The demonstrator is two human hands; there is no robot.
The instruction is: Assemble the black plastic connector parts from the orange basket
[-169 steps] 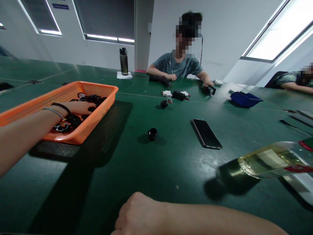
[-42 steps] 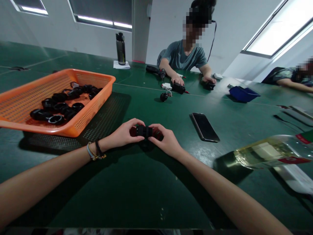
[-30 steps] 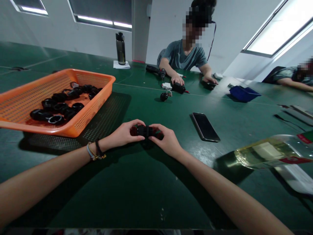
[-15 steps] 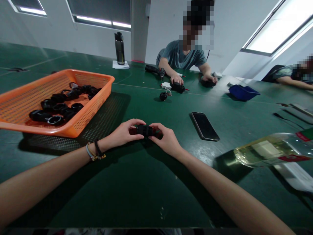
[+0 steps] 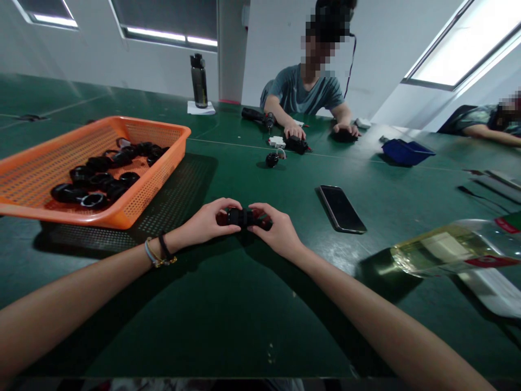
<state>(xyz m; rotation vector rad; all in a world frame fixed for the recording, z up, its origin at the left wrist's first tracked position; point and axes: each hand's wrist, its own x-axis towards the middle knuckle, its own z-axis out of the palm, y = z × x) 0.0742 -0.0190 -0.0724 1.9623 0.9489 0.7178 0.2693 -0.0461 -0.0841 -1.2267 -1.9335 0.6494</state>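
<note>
Near the middle of the green table (image 5: 244, 304), a black cylindrical part (image 5: 241, 217) lies crosswise between my two hands. My left hand (image 5: 217, 218) grips its left end between thumb and fingers. Around the right end close the thumb and fingers of my right hand (image 5: 274, 225). The ends of the part are partly hidden by my fingers. To the left, an orange perforated basket (image 5: 163, 174) holds several black round parts (image 5: 100, 163). A small black round part (image 5: 272, 159) with a light loop lies beyond my hands.
A phone (image 5: 342, 209) lies right of my hands, with a bottle of yellowish liquid (image 5: 439, 250) on its side further right. Across the table a person (image 5: 305, 89) handles black objects near a power drill (image 5: 256, 115). A blue tray (image 5: 407, 152) and a dark bottle (image 5: 199, 81) stand farther back.
My hands keep nearly the same position and grip around the black part. Across the table, the person's hand on the right has shifted slightly and lies flatter over a black object.
</note>
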